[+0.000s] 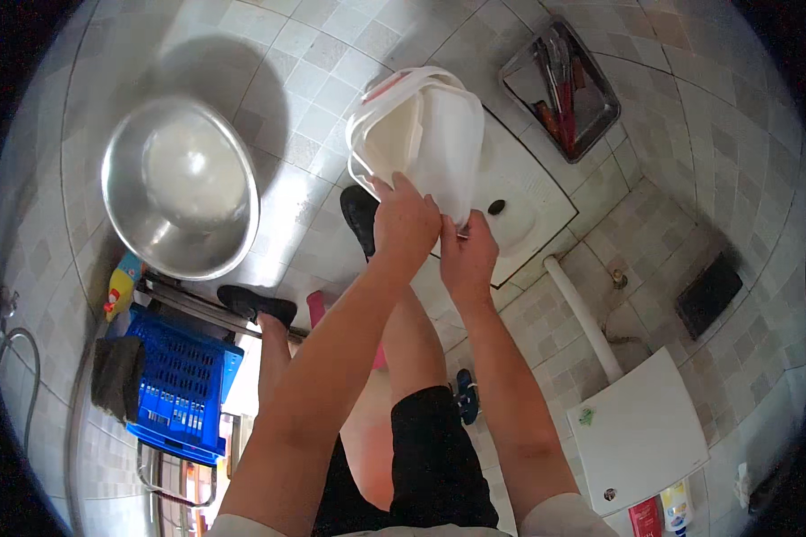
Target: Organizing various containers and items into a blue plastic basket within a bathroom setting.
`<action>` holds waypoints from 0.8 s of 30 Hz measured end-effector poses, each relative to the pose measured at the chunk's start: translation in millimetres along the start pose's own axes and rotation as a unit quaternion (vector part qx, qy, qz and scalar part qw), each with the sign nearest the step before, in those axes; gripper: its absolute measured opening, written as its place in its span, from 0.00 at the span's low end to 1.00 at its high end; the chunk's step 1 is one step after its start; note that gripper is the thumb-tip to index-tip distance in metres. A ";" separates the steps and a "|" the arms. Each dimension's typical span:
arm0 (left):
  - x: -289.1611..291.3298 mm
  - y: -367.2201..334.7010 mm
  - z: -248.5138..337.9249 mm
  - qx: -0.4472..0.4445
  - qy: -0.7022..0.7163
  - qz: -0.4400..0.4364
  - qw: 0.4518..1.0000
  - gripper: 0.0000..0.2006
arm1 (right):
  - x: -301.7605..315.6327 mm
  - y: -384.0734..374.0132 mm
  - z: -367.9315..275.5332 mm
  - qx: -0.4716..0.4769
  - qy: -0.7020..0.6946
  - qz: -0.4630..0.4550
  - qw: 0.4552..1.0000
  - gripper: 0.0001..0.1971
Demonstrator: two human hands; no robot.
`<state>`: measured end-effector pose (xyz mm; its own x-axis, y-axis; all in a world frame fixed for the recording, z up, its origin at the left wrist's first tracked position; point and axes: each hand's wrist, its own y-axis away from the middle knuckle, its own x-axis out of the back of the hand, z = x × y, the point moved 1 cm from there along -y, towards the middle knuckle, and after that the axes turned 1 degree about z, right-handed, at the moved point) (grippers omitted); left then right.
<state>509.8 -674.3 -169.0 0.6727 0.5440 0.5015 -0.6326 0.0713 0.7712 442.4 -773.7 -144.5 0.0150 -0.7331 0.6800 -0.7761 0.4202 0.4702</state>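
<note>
Apparently, the step in hand is holding and turning a white plastic container [452, 134], which sits at the upper centre of the frame, its far part lying over the tiled floor [309, 76] and the edge of the white floor pan [533, 170]. The left hand [407, 219] has its fingers curled on the near rim; the right hand [470, 255] holds the narrow lower corner, fingers closed, with a small glint beside them too tiny to identify. Whether the container is one piece or several nested ones, I cannot tell. The next move probably calls for keeping both grips firm while tilting or lifting it, since all the support seems to come from the near end. The steel basin [181, 188], upper left, stands well apart.
</note>
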 end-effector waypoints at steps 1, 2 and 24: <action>6.7 3.0 1.2 -0.048 -0.083 -0.056 0.994 0.24 | -2.1 -1.7 2.0 -0.013 -0.013 -0.029 0.999 0.10; 5.2 5.9 -5.3 -0.046 -0.084 -0.052 0.994 0.24 | -5.3 -4.2 0.8 -0.024 -0.028 -0.060 0.998 0.11; -8.6 -76.0 -119.2 0.098 0.559 -0.049 0.822 0.35 | -19.8 -29.8 -11.8 -0.069 0.046 -0.196 0.977 0.24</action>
<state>506.4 -584.8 -278.7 -0.1255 0.9797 -0.1566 -0.4493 0.0846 0.8894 472.7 -765.4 -165.4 0.3557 -0.8034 0.4775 -0.6072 0.1897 0.7716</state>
